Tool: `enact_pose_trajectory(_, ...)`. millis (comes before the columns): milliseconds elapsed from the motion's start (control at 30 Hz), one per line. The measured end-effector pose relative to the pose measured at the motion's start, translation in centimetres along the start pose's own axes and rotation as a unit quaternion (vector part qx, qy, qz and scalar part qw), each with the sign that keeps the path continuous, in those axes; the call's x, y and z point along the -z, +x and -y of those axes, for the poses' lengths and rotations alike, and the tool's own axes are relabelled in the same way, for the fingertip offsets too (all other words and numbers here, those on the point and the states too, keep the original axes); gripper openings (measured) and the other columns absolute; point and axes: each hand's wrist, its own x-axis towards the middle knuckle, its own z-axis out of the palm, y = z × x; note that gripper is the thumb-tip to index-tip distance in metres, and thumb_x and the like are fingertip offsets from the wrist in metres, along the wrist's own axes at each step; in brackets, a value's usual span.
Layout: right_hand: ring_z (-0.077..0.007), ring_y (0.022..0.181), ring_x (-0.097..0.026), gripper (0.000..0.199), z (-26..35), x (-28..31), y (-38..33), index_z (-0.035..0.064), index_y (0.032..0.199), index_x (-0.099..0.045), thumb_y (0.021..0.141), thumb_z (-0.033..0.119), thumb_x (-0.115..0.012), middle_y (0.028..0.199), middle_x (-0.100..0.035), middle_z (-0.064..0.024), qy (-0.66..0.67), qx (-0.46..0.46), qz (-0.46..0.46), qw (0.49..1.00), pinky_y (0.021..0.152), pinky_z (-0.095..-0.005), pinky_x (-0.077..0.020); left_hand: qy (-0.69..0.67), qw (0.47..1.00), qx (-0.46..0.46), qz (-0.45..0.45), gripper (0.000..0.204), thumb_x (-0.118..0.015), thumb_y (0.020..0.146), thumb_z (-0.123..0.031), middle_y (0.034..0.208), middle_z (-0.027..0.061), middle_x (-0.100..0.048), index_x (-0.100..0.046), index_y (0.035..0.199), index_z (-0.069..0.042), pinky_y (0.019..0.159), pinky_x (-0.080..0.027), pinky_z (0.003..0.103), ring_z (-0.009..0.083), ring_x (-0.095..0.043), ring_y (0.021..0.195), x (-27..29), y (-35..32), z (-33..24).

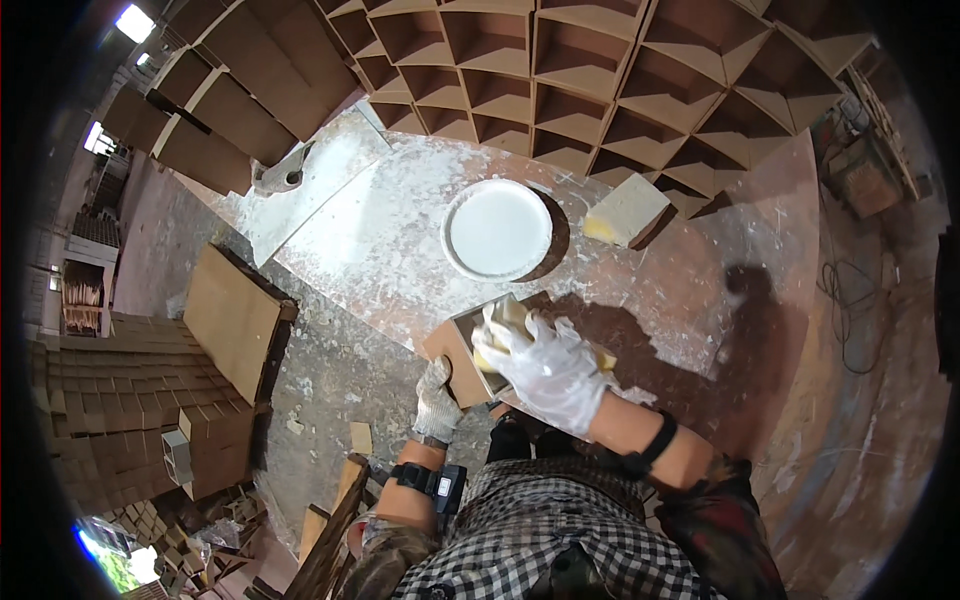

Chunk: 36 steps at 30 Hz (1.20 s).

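My left hand (437,400), in a knitted whitish glove, is closed on the side of a small open brown box (455,365) near the table's front edge. Over the box's opening is my right hand (545,360), in a thin white plastic glove. Its fingers are curled round a pale yellow sponge (488,352) that reaches into the box. The hand hides much of the sponge and of the box's inside. Beyond the box stands a round white tub (497,230) of white liquid. A beige block with a yellowish end (627,210) lies to the tub's right.
Stacked open-fronted brown boxes (570,75) line the table's far side. More brown boxes (255,80) are piled at the far left. White smears cover much of the tabletop (350,235). Box stacks (130,400) and a leaning brown panel (235,325) stand on the left floor.
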Motion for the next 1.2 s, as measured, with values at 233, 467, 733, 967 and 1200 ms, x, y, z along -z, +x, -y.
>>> enact_pose_trajectory(233, -0.0281, 0.079, -0.058, 0.036, -3.6, -3.3, 1.0, 0.017, 0.123, -0.058, 0.087, 0.019, -0.051, 0.116, -0.056, -0.012, -0.039, -0.154, -0.101, 0.982, 0.067, -0.0385, -0.0531, 0.01, 0.999, -0.028, -0.027, 0.044, -0.069, 0.083, -0.017, 0.112, 0.0126, -0.063, -0.054, 0.12, 0.001, 0.089, -0.054, 0.044, 0.0272, -0.063, 0.102, -1.2, -0.5, 0.1)
enact_pose_trajectory(467, -0.0295, 0.095, -0.059, 0.034, 1.7, 1.8, -1.1, 0.0072, 0.118, -0.051, 0.086, 0.017, -0.052, 0.114, -0.05, -0.0151, 0.017, -0.03, 0.035, 0.999, 0.071, -0.0427, -0.0526, 0.016, 0.999, -0.038, -0.014, 0.053, -0.068, 0.085, -0.028, 0.119, 0.0154, -0.06, -0.05, 0.125, 0.0, 0.091, -0.053, 0.049, 0.0318, -0.062, 0.105, 1.7, 0.0, 0.6)
enact_pose_trajectory(733, -0.0372, 0.098, -0.055, 0.038, -1.1, 0.1, 1.0, 0.0145, 0.116, -0.058, 0.081, 0.028, -0.062, 0.112, -0.053, -0.0157, 0.14, -0.211, -0.098, 0.962, 0.08, -0.0457, -0.0471, -0.006, 0.999, -0.03, -0.012, 0.042, -0.064, 0.087, -0.019, 0.113, 0.014, -0.062, -0.053, 0.123, 0.001, 0.089, -0.054, 0.042, 0.0272, -0.064, 0.1, -1.5, -1.2, 0.3)
enact_pose_trajectory(967, -0.0384, 0.085, -0.06, 0.027, -1.6, -1.4, 2.5, 0.0088, 0.101, -0.063, 0.08, 0.026, -0.06, 0.094, -0.059, -0.0216, 0.259, -0.355, -0.02, 0.898, 0.074, -0.0463, -0.0481, -0.022, 0.999, -0.027, -0.02, 0.043, -0.065, 0.085, -0.013, 0.115, 0.0113, -0.061, -0.052, 0.124, -0.002, 0.089, -0.054, 0.041, 0.0257, -0.062, 0.102, -0.1, -0.3, 0.7)
enact_pose_trajectory(1200, -0.0224, 0.07, -0.062, 0.019, -5.7, -7.1, 5.3, 0.0011, 0.085, -0.066, 0.079, 0.019, -0.062, 0.077, -0.065, -0.0128, 0.472, -0.309, -0.063, 0.823, 0.066, -0.0357, -0.0489, 0.016, 1.0, -0.019, 0.015, 0.042, -0.065, 0.086, -0.011, 0.115, 0.0098, -0.061, -0.051, 0.126, -0.003, 0.087, -0.054, 0.037, 0.0234, -0.061, 0.102, -0.9, 0.0, 0.4)
